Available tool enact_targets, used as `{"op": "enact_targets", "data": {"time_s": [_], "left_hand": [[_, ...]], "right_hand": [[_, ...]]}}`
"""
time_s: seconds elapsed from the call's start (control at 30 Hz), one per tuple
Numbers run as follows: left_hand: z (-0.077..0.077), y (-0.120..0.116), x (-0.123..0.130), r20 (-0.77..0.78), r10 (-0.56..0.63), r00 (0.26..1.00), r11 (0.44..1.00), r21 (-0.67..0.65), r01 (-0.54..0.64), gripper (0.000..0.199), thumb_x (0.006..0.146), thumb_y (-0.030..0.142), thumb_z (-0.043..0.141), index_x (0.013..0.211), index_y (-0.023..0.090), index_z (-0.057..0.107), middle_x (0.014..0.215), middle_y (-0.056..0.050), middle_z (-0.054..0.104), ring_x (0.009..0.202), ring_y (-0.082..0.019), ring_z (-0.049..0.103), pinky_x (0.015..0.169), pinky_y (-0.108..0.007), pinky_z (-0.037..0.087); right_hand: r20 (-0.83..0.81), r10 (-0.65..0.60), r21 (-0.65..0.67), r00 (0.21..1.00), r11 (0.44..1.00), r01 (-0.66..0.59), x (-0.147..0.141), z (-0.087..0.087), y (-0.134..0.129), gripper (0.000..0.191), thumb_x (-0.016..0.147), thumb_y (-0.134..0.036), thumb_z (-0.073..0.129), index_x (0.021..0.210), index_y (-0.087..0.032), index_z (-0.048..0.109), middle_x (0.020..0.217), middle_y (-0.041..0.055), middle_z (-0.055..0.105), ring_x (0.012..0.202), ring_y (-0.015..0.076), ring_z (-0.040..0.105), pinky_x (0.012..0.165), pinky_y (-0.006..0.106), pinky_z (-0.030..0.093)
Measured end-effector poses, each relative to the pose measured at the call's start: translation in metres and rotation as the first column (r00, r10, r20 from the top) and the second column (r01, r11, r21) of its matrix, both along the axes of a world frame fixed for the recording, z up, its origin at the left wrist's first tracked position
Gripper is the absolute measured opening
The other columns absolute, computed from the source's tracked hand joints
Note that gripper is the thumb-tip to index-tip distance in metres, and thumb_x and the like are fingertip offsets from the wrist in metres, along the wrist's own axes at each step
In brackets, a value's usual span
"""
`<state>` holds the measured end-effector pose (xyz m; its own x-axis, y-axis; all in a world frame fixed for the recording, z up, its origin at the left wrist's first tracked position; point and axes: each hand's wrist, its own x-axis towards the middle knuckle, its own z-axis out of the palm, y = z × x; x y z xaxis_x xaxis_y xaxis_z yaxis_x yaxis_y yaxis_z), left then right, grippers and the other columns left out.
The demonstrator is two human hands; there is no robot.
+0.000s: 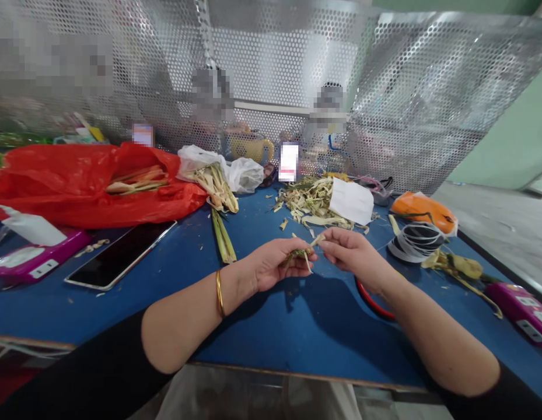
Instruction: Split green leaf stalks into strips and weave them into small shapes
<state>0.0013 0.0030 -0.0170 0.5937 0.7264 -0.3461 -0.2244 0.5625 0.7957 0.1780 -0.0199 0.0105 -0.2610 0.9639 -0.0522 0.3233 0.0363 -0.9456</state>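
Near the middle of the blue table, my left hand is closed around a small bundle of green and pale plant strips. Close beside it on the right, my right hand pinches a pale strip that reaches toward the bundle. Part of a red ring-like object shows beneath my right forearm. Beyond my hands lies a pile of dry strips and scraps with a white piece on it.
A red bag with stalks, a phone and a purple power strip lie left. Green stalks stand out before a white bag. Right are a thread spool, an orange bag and another power strip. Perforated metal rises behind.
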Motion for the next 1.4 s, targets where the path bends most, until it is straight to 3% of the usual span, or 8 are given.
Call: {"op": "enact_targets", "data": {"time_s": [0.2, 0.37, 0.63, 0.83, 0.97, 1.1, 1.27, 1.4], "left_hand": [[0.002, -0.001, 0.0, -0.088, 0.055, 0.995, 0.992, 0.116, -0.044, 0.01, 0.07, 0.021, 0.066, 0.072, 0.011, 0.067, 0.069, -0.003, 0.065, 0.056, -0.009, 0.059, 0.06, -0.023, 0.052], [0.004, -0.002, 0.0, -0.162, 0.154, 0.975, 0.972, 0.203, -0.12, 0.012, 0.068, 0.022, 0.069, 0.07, 0.011, 0.068, 0.069, -0.005, 0.066, 0.057, -0.01, 0.059, 0.062, -0.024, 0.051], [0.006, -0.004, 0.002, -0.218, 0.208, 0.954, 0.954, 0.26, -0.149, 0.011, 0.064, 0.022, 0.071, 0.065, 0.012, 0.067, 0.063, -0.003, 0.062, 0.055, -0.009, 0.054, 0.058, -0.023, 0.048], [0.003, -0.007, 0.002, -0.32, 0.171, 0.932, 0.898, 0.441, -0.013, 0.012, 0.068, 0.024, 0.066, 0.064, 0.013, 0.068, 0.054, 0.001, 0.054, 0.051, -0.008, 0.048, 0.054, -0.021, 0.042], [0.006, -0.012, 0.001, -0.336, 0.003, 0.942, 0.841, 0.51, 0.179, 0.011, 0.069, 0.023, 0.064, 0.062, 0.015, 0.067, 0.057, 0.0, 0.057, 0.054, -0.01, 0.05, 0.055, -0.021, 0.041], [0.011, -0.014, 0.0, -0.276, -0.067, 0.959, 0.817, 0.537, 0.212, 0.016, 0.073, 0.029, 0.064, 0.067, 0.015, 0.068, 0.062, -0.002, 0.059, 0.058, -0.011, 0.051, 0.058, -0.022, 0.041], [0.015, -0.012, 0.001, -0.207, 0.129, 0.97, 0.763, 0.645, 0.036, 0.02, 0.078, 0.032, 0.059, 0.074, 0.014, 0.066, 0.065, -0.001, 0.059, 0.063, -0.012, 0.052, 0.064, -0.023, 0.042], [0.013, -0.007, 0.0, -0.266, 0.398, 0.878, 0.598, 0.801, -0.029, 0.023, 0.081, 0.033, 0.055, 0.069, 0.016, 0.064, 0.064, -0.001, 0.059, 0.065, -0.013, 0.052, 0.063, -0.022, 0.039]], "right_hand": [[0.382, 0.059, 0.225, 0.922, 0.962, -0.155, 0.008, 0.004, 0.001, 0.024, 0.081, -0.036, 0.055, 0.07, -0.016, 0.06, 0.06, -0.0021, 0.051, 0.057, 0.0109, 0.041, 0.055, 0.024, 0.031], [0.59, 0.144, 0.24, 0.794, 0.908, -0.343, 0.014, 0.008, -0.002, 0.012, 0.084, -0.02, 0.051, 0.075, -0.019, 0.059, 0.069, -0.0015, 0.059, 0.063, 0.0123, 0.049, 0.06, 0.024, 0.034], [0.577, -0.124, 0.508, 0.808, 0.828, -0.236, 0.012, 0.011, -0.002, 0.011, 0.085, -0.019, 0.052, 0.076, -0.019, 0.058, 0.076, 0.0027, 0.061, 0.07, 0.0154, 0.054, 0.063, 0.025, 0.036], [0.56, -0.113, 0.562, 0.82, 0.78, -0.276, 0.008, 0.01, -0.007, 0.013, 0.088, -0.018, 0.049, 0.079, -0.019, 0.057, 0.08, 0.0033, 0.06, 0.074, 0.0155, 0.054, 0.066, 0.026, 0.038], [0.531, -0.035, 0.517, 0.847, 0.805, -0.291, 0.008, 0.007, -0.003, 0.013, 0.086, -0.017, 0.051, 0.076, -0.019, 0.058, 0.078, 0.0028, 0.06, 0.074, 0.0152, 0.054, 0.067, 0.026, 0.038], [0.32, 0.054, 0.351, 0.946, 0.921, -0.171, 0.009, 0.001, 0.006, 0.016, 0.082, -0.027, 0.056, 0.068, -0.018, 0.058, 0.065, -0.0001, 0.057, 0.062, 0.0128, 0.048, 0.06, 0.025, 0.037], [0.057, 0.01, 0.047, 0.998, 0.999, -0.012, 0.004, -0.007, 0.009, 0.025, 0.073, -0.039, 0.063, 0.067, -0.017, 0.056, 0.05, -0.0066, 0.04, 0.047, 0.0074, 0.029, 0.045, 0.022, 0.024], [0.13, -0.034, 0.153, 0.991, 0.988, 0.014, -0.007, -0.011, 0.0, 0.026, 0.079, -0.037, 0.058, 0.063, -0.019, 0.049, 0.053, -0.0056, 0.039, 0.05, 0.0087, 0.031, 0.047, 0.023, 0.025]]}}
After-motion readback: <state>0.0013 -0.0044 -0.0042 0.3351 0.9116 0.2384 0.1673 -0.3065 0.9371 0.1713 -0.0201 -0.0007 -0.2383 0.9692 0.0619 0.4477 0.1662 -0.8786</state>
